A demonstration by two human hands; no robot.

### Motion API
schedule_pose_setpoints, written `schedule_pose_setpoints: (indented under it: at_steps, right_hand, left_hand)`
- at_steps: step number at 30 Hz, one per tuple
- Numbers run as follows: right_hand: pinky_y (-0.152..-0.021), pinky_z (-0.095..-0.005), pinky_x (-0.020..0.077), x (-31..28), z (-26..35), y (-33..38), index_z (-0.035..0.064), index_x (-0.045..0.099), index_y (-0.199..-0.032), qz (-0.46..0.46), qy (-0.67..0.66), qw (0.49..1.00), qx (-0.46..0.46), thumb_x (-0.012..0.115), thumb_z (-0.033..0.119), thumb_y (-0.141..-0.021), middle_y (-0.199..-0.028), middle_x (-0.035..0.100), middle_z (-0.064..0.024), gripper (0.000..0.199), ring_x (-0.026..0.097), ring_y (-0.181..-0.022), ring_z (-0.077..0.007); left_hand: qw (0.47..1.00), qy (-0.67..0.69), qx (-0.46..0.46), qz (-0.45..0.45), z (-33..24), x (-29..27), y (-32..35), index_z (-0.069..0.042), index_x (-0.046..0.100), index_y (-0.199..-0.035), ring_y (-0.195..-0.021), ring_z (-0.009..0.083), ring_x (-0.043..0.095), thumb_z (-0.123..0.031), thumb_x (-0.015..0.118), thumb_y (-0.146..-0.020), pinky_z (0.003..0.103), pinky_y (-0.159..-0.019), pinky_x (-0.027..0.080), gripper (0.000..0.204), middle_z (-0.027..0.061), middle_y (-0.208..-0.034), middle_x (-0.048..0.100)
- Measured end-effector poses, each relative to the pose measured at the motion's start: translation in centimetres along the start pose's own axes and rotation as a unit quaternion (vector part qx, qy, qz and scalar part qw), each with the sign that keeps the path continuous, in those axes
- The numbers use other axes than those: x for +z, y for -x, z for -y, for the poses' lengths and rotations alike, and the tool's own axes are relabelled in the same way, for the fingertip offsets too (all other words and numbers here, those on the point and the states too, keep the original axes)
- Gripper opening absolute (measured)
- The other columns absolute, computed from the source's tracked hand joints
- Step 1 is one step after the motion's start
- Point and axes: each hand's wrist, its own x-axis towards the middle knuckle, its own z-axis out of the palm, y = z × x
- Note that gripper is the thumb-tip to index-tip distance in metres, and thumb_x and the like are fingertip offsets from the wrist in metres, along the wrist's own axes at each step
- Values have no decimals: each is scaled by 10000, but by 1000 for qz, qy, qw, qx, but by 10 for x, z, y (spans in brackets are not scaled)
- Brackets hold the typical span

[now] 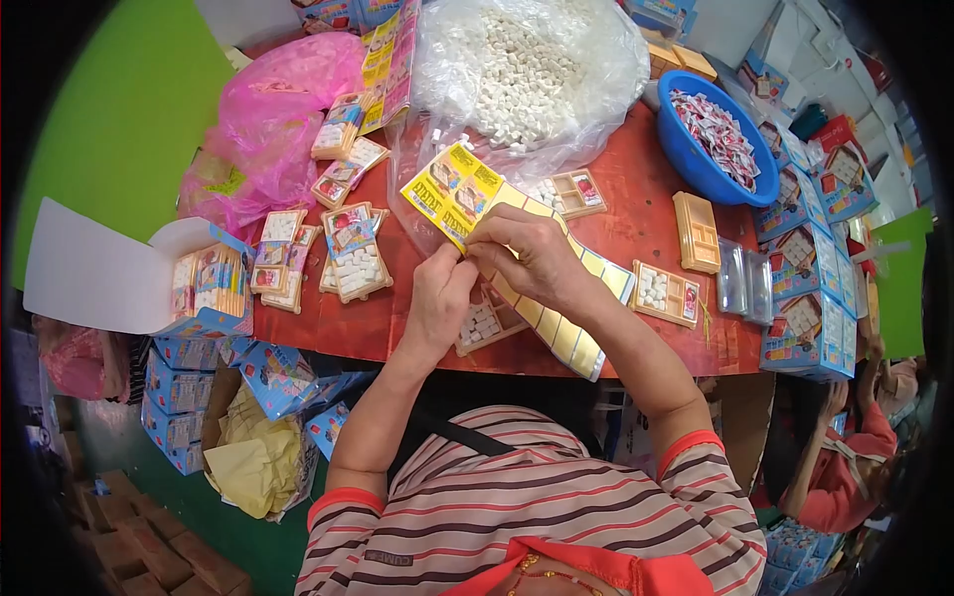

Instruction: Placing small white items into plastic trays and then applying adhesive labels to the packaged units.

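Both my hands meet over the middle of the table at the lower edge of a yellow printed sticker sheet (455,191). My left hand (438,296) pinches its near corner between thumb and fingers. Right beside it, my right hand (532,250) has its fingertips pressed together at the same edge. A long strip of pale yellow backing (581,340) trails under my right hand and forearm toward the table's front edge. Beneath my hands lies a wooden tray of white pieces (483,328), partly hidden. Another compartment tray (664,295) with white pieces and a red packet sits right of my forearm.
A plastic bag of white pieces (527,84) lies at the back. The blue basin (686,164) of small packets stands back right, near stacked boxes (810,333). Filled trays (356,260), a pink bag (268,99) and an open carton (109,268) occupy the left.
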Motion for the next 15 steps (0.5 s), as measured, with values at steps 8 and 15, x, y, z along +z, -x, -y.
schedule_pose_setpoints:
  at_steps: [8, 15]
  right_hand:
    - [-654, -376, 531, -8, 1, -11, 38, 658, -903, 44, 118, 986, -111, 719, 50, -794, -850, 621, -87, 125, 646, -772, -287]
    - [-623, -390, 507, -10, 3, -18, 54, 565, -819, 52, 198, 963, -175, 687, 72, -784, -771, 530, -87, 128, 604, -722, -273]
  left_hand:
    - [996, 71, -29, 42, -11, -4, -4, 36, 617, -1013, -606, 113, 587, -100, 458, -977, 262, -525, 457, 212, 67, -770, 637]
    - [993, 62, -46, 89, -24, -10, -7, 25, 610, -968, -582, 119, 585, -112, 449, -985, 260, -526, 461, 212, 75, -780, 651]
